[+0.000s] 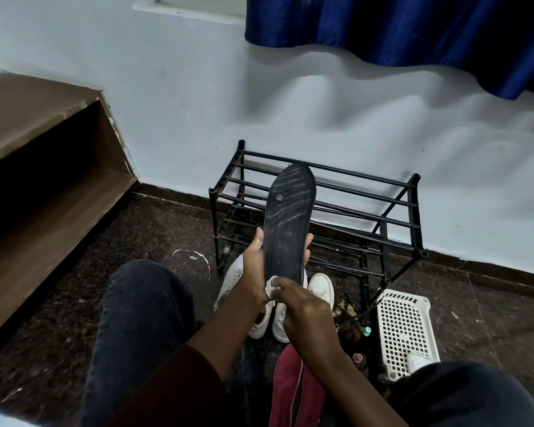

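While the left hand (255, 263) grips the black slipper (290, 211) round its lower half at the centre of the frame, sole towards the camera and toe up, the right hand (304, 309) just below it pinches a white cloth (272, 288) against the slipper's heel end.

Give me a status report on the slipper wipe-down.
Left hand grips black slipper, sole facing up. Right hand holds white cloth against its heel. White sneakers on floor below, nothing blocking.

Dim, cool indoor light; the curtain (413, 35) throws soft wavy shadows on the wall (167, 103); edges bend wide-angle.
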A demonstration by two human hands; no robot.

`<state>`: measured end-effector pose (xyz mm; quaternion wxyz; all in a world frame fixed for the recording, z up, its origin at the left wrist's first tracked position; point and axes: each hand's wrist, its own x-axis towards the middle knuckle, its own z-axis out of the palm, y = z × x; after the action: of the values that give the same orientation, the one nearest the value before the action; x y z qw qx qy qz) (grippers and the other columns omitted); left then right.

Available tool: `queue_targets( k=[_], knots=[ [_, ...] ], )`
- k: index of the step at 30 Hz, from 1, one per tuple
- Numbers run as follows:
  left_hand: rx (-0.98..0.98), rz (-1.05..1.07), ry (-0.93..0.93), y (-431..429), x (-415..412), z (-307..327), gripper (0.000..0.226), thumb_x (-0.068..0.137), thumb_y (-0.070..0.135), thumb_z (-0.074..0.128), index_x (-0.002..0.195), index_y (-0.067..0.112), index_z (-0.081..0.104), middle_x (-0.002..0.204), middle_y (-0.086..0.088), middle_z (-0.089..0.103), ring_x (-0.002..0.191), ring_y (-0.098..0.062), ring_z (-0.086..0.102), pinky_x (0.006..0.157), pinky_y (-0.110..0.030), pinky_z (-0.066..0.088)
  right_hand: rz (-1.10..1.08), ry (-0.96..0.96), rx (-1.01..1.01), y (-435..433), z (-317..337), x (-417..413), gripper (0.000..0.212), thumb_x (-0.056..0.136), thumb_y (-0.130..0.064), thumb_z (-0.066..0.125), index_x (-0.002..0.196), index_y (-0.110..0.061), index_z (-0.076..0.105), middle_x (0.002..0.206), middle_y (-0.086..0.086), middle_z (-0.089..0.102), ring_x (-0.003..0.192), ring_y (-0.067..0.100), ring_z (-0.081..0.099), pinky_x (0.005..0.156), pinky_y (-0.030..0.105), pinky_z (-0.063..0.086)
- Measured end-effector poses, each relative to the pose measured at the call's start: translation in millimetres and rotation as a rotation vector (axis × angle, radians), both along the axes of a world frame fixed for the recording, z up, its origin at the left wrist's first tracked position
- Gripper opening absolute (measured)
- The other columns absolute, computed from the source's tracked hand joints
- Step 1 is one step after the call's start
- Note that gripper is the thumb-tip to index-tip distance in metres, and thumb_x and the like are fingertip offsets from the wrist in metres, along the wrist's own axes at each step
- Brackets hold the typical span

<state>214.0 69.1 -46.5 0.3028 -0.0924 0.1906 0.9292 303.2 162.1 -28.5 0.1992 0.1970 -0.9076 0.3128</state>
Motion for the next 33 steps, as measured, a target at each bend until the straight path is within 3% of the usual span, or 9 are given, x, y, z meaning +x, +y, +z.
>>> queue_targets(
  k=[4, 10, 14, 17, 20, 25, 27, 30, 33],
  knots=[
    [0.006, -0.003, -0.025, 3.7, 5.4, 3.6, 0.079, 0.091, 0.065, 0.026, 0.134, 0.002, 0.048, 0.124, -0.024, 0.057, 0.086, -0.030, 0.068, 0.074, -0.035, 0.058, -0.015, 0.025, 0.155, 7.3, 3.7, -6.0, 0.038, 0.062, -0.005, 0.038, 0.081, -0.009, 0.070, 0.099, 0.002, 0.070, 0.076, 0.017, 0.069, 0.051, 0.020, 0.051],
    [-0.009, -0.030, -0.028, 12.4, 11.4, 0.6, 0.075, 0.093, 0.062, 0.026, 0.122, 0.004, 0.062, 0.129, -0.019, 0.056, 0.125, -0.030, 0.048, 0.109, -0.038, 0.031, -0.180, -0.035, 0.072, -1.4, 10.6, -34.1, 0.021, 0.062, 0.006, 0.058, 0.076, -0.006, 0.068, 0.089, 0.004, 0.069, 0.065, 0.019, 0.066, 0.047, 0.025, 0.050],
    [-0.016, 0.012, 0.013, 5.8, 3.8, 6.7, 0.085, 0.084, 0.070, 0.032, 0.134, 0.004, 0.048, 0.125, -0.023, 0.055, 0.093, -0.029, 0.066, 0.081, -0.035, 0.054, -0.108, -0.021, 0.011, -3.5, 8.6, -19.3, 0.026, 0.061, 0.006, 0.059, 0.078, -0.012, 0.068, 0.090, -0.003, 0.069, 0.069, 0.014, 0.065, 0.054, 0.023, 0.048],
    [-0.054, 0.029, 0.062, 1.5, 0.3, 6.7, 0.088, 0.077, 0.073, 0.036, 0.134, 0.008, 0.049, 0.123, -0.021, 0.059, 0.080, -0.026, 0.066, 0.073, -0.033, 0.056, -0.072, 0.013, 0.081, 4.2, 1.2, -3.5, 0.034, 0.057, 0.003, 0.052, 0.083, -0.011, 0.070, 0.098, -0.001, 0.070, 0.074, 0.016, 0.068, 0.054, 0.020, 0.052],
    [-0.070, 0.030, 0.027, 3.7, -0.1, 6.6, 0.083, 0.079, 0.072, 0.035, 0.129, 0.008, 0.053, 0.122, -0.023, 0.059, 0.079, -0.026, 0.065, 0.073, -0.032, 0.056, -0.124, 0.016, 0.185, 10.3, 1.3, -7.4, 0.035, 0.064, -0.003, 0.046, 0.089, -0.010, 0.070, 0.104, 0.001, 0.069, 0.070, 0.020, 0.068, 0.045, 0.021, 0.050],
    [-0.103, -0.002, 0.004, 9.0, 4.4, 7.2, 0.089, 0.084, 0.076, 0.020, 0.109, 0.008, 0.071, 0.123, -0.020, 0.060, 0.091, -0.025, 0.060, 0.080, -0.033, 0.052, -0.271, -0.006, 0.189, 7.0, 9.1, -20.0, 0.035, 0.059, 0.010, 0.068, 0.090, -0.007, 0.068, 0.104, 0.004, 0.067, 0.063, 0.024, 0.065, 0.039, 0.025, 0.048],
    [-0.094, 0.004, 0.003, 6.7, 3.4, 7.9, 0.087, 0.085, 0.076, 0.021, 0.117, 0.008, 0.065, 0.125, -0.022, 0.058, 0.091, -0.026, 0.063, 0.081, -0.033, 0.052, -0.284, -0.024, 0.189, 4.1, 8.1, -17.6, 0.036, 0.055, 0.012, 0.073, 0.085, -0.008, 0.069, 0.101, 0.002, 0.068, 0.061, 0.023, 0.064, 0.038, 0.024, 0.046],
    [-0.074, 0.039, 0.009, 2.2, 0.9, 5.0, 0.084, 0.086, 0.074, 0.023, 0.129, 0.008, 0.053, 0.128, -0.025, 0.055, 0.089, -0.027, 0.065, 0.079, -0.033, 0.055, -0.237, -0.094, 0.207, 2.7, 5.0, -8.8, 0.027, 0.057, 0.004, 0.058, 0.077, -0.011, 0.068, 0.090, -0.002, 0.068, 0.058, 0.020, 0.064, 0.038, 0.023, 0.044],
    [-0.058, 0.072, 0.024, -0.7, 1.3, 4.6, 0.083, 0.087, 0.072, 0.023, 0.133, 0.008, 0.051, 0.134, -0.025, 0.050, 0.095, -0.029, 0.065, 0.080, -0.034, 0.055, -0.238, -0.158, -0.005, 12.1, 7.8, -5.2, 0.033, 0.058, 0.009, 0.051, 0.073, -0.016, 0.068, 0.079, -0.004, 0.070, 0.061, 0.019, 0.065, 0.048, 0.027, 0.049]
  ],
)
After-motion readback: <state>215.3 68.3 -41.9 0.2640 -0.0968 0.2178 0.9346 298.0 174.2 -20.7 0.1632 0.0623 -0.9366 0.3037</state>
